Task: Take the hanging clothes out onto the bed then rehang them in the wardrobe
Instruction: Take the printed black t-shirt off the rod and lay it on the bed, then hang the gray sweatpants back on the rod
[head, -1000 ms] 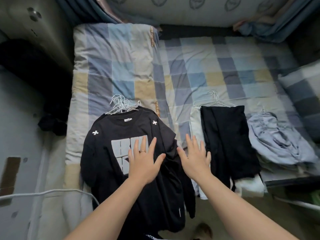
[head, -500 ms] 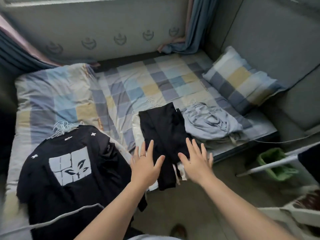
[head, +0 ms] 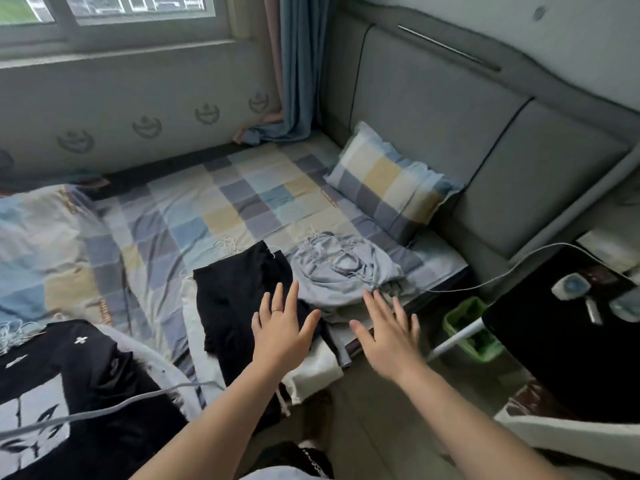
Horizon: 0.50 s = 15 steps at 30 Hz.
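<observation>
Head view shows clothes lying along the near edge of the bed (head: 221, 202): a black garment (head: 235, 299) at its middle, a grey-blue garment (head: 343, 271) toward its head end, and a black printed T-shirt (head: 69, 393) toward its foot end, with white hangers (head: 15, 336) at the collar. The left hand (head: 280, 330) is over the black garment, fingers spread and holding nothing; the right hand (head: 388, 336), equally spread and empty, is over the bed's near edge. A checked pillow (head: 388, 188) lies at the bed's head

One head-worn wide-angle view looks down and forward, close over the bed (head: 263, 202) toward its headboard (head: 433, 109).
</observation>
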Motion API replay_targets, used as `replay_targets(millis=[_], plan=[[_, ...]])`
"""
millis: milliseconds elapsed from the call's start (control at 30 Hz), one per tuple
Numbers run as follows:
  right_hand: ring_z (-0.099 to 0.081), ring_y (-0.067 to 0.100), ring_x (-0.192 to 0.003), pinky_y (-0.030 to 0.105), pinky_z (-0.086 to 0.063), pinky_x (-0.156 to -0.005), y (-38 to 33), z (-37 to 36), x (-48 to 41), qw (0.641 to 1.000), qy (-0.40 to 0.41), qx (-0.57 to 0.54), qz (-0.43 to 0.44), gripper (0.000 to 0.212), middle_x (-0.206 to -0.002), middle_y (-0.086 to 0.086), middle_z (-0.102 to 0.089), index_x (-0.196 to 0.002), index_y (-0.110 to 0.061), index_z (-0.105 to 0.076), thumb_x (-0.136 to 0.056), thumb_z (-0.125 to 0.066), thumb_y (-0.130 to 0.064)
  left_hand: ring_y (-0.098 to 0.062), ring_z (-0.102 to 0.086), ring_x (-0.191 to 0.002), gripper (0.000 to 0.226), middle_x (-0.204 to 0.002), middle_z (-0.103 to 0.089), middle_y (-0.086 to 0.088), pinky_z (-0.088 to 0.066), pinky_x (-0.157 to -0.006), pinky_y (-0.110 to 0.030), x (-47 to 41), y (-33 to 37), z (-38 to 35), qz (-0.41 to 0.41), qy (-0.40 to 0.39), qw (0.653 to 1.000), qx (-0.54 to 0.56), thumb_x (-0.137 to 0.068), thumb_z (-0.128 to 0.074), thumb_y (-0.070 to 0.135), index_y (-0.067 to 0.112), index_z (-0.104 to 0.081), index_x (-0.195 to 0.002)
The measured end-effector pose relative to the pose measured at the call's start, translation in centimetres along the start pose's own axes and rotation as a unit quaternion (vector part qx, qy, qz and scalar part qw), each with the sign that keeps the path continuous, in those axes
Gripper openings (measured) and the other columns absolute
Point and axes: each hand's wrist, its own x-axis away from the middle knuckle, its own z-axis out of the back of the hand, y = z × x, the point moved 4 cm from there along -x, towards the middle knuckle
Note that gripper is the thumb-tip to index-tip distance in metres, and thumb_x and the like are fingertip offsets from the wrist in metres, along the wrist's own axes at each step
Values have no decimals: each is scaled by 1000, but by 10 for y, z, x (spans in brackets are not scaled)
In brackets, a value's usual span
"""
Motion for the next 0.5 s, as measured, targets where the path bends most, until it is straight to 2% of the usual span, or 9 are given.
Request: replay_targets(millis=[200,367,500], plan=[[13,18,-149,55,8,-117,28,36,-94,999,8,44,11,68,-163,-14,4,-152,-46,5,-93,-22,-66,-24,4,-153,72,-167,0,3,-7,-121,-49,-100,34,-17,1,-7,1000,19,-94,-28,70,45,1,-155],[15,18,-149,55,11,-115,35,53,-173,996,-24,81,9,66,-163,-16,7,-151,-47,7,-94,-21,-66,-25,3,-153,73,-167,-1,2,-8,-121,-51,-179,53,-26,30,-20,998,46,-94,-28,71,43,-2,-156],[16,18,-149,54,12,-115,35,54,-218,994,-63,91,8,67,-163,-16,7,-151,-47,8,-95,-22,-66,-25,0,-153,73,-167,-4,2,-9,-120,-51,-214,42,-24,69,-19,996,54,-93,-27,72,43,-3,-156]])
